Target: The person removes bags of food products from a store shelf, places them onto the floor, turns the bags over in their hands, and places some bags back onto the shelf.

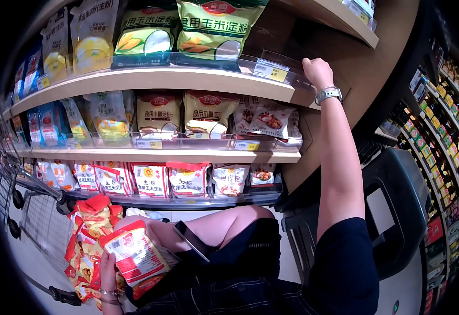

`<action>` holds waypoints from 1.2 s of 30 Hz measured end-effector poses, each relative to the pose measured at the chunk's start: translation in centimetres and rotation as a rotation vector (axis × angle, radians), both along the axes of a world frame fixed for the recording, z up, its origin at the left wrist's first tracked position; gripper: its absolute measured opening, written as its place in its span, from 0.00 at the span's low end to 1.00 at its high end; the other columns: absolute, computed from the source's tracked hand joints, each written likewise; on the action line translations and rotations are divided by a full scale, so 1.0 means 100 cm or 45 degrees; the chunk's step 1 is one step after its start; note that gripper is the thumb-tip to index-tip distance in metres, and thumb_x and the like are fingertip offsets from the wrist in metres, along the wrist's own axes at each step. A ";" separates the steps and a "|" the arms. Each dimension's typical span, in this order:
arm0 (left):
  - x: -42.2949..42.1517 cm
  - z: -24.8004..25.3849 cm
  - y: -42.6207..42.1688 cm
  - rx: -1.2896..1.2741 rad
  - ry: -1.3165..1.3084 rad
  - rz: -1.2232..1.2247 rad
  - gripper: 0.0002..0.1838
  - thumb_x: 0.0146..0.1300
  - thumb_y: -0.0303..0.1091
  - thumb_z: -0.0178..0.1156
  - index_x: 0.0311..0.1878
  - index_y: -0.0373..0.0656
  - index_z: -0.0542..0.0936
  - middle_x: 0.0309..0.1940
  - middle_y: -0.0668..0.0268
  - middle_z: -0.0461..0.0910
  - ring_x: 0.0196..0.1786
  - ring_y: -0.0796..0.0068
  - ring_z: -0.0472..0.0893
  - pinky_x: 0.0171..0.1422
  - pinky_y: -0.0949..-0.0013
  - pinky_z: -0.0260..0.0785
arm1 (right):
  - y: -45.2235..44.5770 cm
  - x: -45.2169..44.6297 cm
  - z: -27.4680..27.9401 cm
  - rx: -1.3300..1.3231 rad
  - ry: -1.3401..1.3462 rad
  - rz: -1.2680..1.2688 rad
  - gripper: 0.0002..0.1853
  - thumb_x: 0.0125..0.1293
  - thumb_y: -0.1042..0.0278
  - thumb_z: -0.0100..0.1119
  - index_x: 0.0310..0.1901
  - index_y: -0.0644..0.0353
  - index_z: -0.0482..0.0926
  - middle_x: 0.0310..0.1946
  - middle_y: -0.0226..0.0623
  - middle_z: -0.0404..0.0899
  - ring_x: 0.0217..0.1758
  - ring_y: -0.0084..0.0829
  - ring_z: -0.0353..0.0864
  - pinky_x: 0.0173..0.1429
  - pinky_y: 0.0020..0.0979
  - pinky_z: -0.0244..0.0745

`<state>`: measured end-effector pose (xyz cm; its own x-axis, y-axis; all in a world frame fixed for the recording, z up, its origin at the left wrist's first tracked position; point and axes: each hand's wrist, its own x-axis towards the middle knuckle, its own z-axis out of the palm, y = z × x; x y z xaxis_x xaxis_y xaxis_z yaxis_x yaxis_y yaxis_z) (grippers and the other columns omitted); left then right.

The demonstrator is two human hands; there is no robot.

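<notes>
Head view: the left hand (108, 270) has its grip clamped on the left edge of a red-and-white packet (136, 253), over the lap (253, 241); farther off, the right hand (318, 73) is at the upper shelf's (177, 79) right end, grip unclear.

Pale wooden shelves (150, 79), light floor (408, 289), stocked right-hand racks (457, 142).

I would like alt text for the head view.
A person's left hand holds a red-and-white packet beside heaped red-and-yellow packets; the right hand is at the end of a shelf displaying corn starch bags.
</notes>
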<state>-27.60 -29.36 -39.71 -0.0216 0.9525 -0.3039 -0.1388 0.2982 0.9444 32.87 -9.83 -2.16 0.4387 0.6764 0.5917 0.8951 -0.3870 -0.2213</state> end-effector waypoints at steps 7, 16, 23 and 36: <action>-0.001 -0.003 0.003 0.015 -0.037 -0.002 0.17 0.67 0.36 0.46 0.57 0.41 0.67 0.45 0.68 0.75 0.43 0.81 0.76 0.43 0.77 0.70 | 0.004 -0.008 -0.004 0.089 -0.036 0.003 0.23 0.53 0.55 0.41 0.31 0.67 0.81 0.34 0.56 0.78 0.42 0.51 0.78 0.51 0.41 0.70; -0.004 -0.008 0.001 -0.017 -0.013 0.041 0.14 0.67 0.37 0.46 0.53 0.42 0.69 0.42 0.69 0.75 0.39 0.81 0.76 0.41 0.77 0.70 | 0.004 -0.014 -0.004 0.024 0.024 0.095 0.23 0.53 0.54 0.40 0.31 0.62 0.82 0.37 0.51 0.79 0.43 0.49 0.77 0.51 0.41 0.68; -0.003 -0.006 -0.001 -0.028 0.045 0.069 0.11 0.67 0.39 0.47 0.45 0.44 0.71 0.34 0.72 0.76 0.32 0.84 0.76 0.36 0.79 0.69 | 0.008 -0.051 -0.014 0.355 -0.445 0.459 0.17 0.62 0.54 0.45 0.37 0.53 0.82 0.32 0.41 0.80 0.39 0.40 0.77 0.45 0.40 0.69; -0.018 -0.016 0.003 -0.058 0.117 -0.035 0.14 0.66 0.42 0.47 0.48 0.44 0.69 0.39 0.68 0.76 0.37 0.80 0.77 0.39 0.74 0.72 | 0.008 -0.064 -0.022 0.364 0.114 0.868 0.14 0.60 0.54 0.53 0.35 0.54 0.82 0.27 0.39 0.81 0.33 0.35 0.79 0.47 0.30 0.70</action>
